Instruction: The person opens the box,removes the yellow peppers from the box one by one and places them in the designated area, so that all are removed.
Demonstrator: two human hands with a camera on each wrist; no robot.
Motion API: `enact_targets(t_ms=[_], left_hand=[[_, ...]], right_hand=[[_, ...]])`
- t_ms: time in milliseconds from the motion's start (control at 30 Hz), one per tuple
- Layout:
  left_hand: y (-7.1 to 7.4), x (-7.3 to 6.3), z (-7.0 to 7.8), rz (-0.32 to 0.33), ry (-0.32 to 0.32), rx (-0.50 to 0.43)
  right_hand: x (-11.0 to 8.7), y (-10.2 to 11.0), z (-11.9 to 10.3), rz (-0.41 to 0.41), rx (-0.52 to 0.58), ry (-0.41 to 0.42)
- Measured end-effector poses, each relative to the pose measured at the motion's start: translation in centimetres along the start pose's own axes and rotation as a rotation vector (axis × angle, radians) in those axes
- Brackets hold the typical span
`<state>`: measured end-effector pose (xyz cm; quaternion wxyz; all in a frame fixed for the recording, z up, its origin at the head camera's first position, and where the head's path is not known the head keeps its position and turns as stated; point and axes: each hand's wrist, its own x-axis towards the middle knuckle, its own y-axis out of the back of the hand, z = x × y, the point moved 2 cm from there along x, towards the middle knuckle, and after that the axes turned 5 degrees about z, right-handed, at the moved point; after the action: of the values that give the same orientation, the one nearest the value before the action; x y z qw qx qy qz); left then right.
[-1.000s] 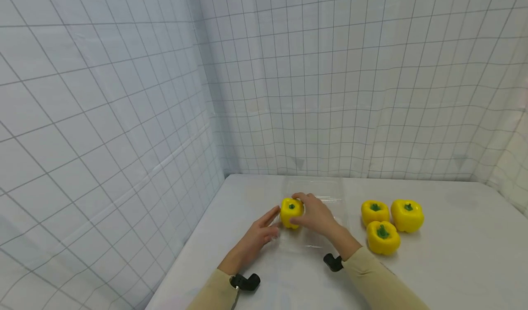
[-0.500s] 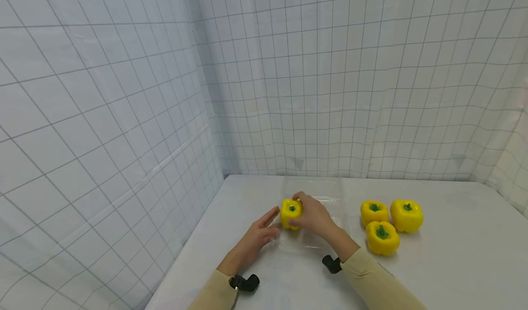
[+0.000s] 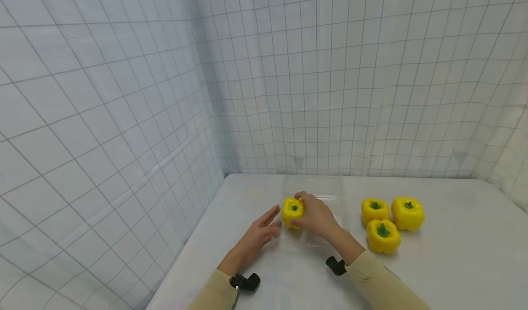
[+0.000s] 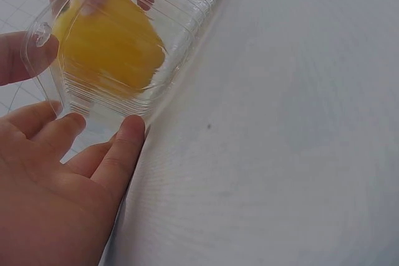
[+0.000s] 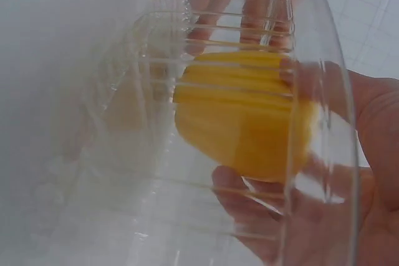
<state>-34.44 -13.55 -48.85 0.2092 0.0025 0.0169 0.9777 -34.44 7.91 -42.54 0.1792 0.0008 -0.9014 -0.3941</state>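
A yellow bell pepper (image 3: 292, 213) with a green stem sits in the left part of a clear plastic clamshell box (image 3: 313, 240). My right hand (image 3: 317, 216) reaches in and grips this pepper from its right side, thumb in front and fingers behind. Through the clear wall, the right wrist view shows the pepper (image 5: 240, 119) between thumb and fingers. At the box's left side is my left hand (image 3: 260, 236), its fingers extended. In the left wrist view, fingertips (image 4: 131, 128) rest against the ribbed outer wall, and another finger is at the rim corner.
Three more yellow bell peppers stand close together right of the box: a back left one (image 3: 375, 211), a back right one (image 3: 408, 214) and a front one (image 3: 383, 236). The box's raised lid (image 3: 313, 185) leans away at the back. White gridded curtains (image 3: 309, 95) enclose the white table (image 3: 453, 255).
The hands and the gripped pepper stay almost in place. My right wrist has shifted very slightly to the right, and the whole head view has moved a little.
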Motion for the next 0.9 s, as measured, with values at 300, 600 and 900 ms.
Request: enact_targets(t_ms=[300, 600, 900], left_hand=[[-0.1, -0.3, 0.3, -0.005, 0.009, 0.004], [-0.2, 0.0, 0.3, 0.001, 0.014, -0.001], [-0.2, -0.1, 0.3, 0.005, 0.010, -0.016]], right_hand=[[-0.9, 1.7, -0.5, 0.040, -0.023, 0.050], [-1.5, 3.7, -0.6, 0.062, -0.027, 0.078], [-2.4, 5.6, -0.8, 0.078, -0.044, 0.095]])
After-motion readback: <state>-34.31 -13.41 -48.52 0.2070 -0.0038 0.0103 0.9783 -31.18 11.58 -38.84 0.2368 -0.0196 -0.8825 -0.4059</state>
